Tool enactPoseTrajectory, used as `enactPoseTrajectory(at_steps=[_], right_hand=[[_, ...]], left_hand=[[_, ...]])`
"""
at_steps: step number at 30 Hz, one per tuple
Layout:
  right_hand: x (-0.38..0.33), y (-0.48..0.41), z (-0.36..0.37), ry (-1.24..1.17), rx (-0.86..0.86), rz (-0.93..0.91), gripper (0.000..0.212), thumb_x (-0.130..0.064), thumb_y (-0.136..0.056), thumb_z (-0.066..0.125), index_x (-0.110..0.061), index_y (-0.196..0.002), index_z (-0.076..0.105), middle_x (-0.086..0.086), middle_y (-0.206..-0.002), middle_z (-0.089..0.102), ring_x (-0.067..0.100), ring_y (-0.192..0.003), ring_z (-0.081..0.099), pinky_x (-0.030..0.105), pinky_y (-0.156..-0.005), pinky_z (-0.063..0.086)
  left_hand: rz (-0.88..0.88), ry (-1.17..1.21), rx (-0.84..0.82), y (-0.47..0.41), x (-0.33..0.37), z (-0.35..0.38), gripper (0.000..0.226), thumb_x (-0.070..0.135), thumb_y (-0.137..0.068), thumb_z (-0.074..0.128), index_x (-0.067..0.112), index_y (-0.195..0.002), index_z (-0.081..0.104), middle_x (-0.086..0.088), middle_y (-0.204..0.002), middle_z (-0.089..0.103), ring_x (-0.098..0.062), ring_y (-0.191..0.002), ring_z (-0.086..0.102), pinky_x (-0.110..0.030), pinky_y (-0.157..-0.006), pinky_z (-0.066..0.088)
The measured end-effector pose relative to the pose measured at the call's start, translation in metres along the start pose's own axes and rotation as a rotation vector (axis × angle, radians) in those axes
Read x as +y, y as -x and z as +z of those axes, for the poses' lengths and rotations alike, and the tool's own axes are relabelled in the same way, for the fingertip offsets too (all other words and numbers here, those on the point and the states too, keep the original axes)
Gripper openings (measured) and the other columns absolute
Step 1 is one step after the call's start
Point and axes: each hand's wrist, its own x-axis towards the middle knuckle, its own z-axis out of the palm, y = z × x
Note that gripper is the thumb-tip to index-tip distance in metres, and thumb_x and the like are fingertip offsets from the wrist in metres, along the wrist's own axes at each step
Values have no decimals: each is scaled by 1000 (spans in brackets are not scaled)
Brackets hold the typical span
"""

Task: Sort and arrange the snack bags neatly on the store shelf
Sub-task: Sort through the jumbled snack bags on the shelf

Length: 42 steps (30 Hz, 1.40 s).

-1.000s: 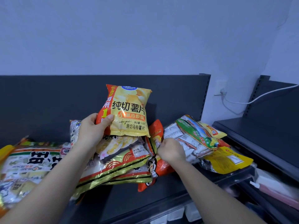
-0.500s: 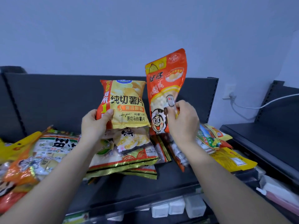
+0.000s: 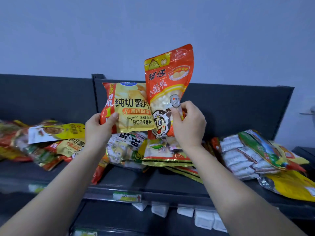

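The left hand point(image 3: 98, 130) pinches the lower left corner of a puffy yellow foil chip bag point(image 3: 129, 108); the right hand point(image 3: 188, 123) grips a tall orange plastic snack pouch point(image 3: 167, 86), both upright above the dark metal shelf point(image 3: 153, 184). Loose bags point(image 3: 247, 154), somewhat blurred, lie heaped below.

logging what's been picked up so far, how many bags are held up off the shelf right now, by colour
yellow chip bag, in the left hand: 1
orange-red snack bag, in the right hand: 1
total held: 2
The jumbled bags on the shelf overlap too much to count.
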Motion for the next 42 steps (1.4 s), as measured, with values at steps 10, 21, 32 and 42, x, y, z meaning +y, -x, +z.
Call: enactPoseTrajectory(at_steps=[10, 21, 32, 42], right_hand=[[-96, 33, 113, -162, -180, -11, 28, -27, -88, 67, -19, -71, 46, -4, -72, 59, 19, -70, 54, 31, -57, 37], [-211, 72, 263, -225, -262, 47, 28, -27, -88, 67, -15, -71, 49, -3, -71, 59, 18, -68, 52, 29, -55, 31], [-268, 81, 387, -250, -407, 77, 28, -31, -88, 65, -19, -69, 51, -9, -64, 53, 13, -60, 46, 29, -53, 31], [-281, 73, 492, -96, -704, 3, 19, -31, -93, 55, -16, -81, 60, -1, -82, 64, 24, -80, 58, 31, -64, 35]], left_hand=[[-46, -79, 161, -41, 0, -146, 25, 34, -89, 67, 10, -96, 62, -8, -93, 71, -26, -83, 70, -43, -70, 58], [-25, -151, 227, -142, -20, -307, 21, 30, -88, 68, 10, -94, 62, -8, -90, 70, -21, -76, 67, -34, -63, 54], [-30, -203, 294, -231, -58, -395, 9, 29, -90, 66, 26, -86, 59, -6, -94, 68, -25, -84, 65, -32, -62, 48], [-47, -510, 275, -304, -94, -438, 69, 21, -92, 63, 38, -147, 26, -7, -137, 39, -26, -111, 54, -51, -95, 50]])
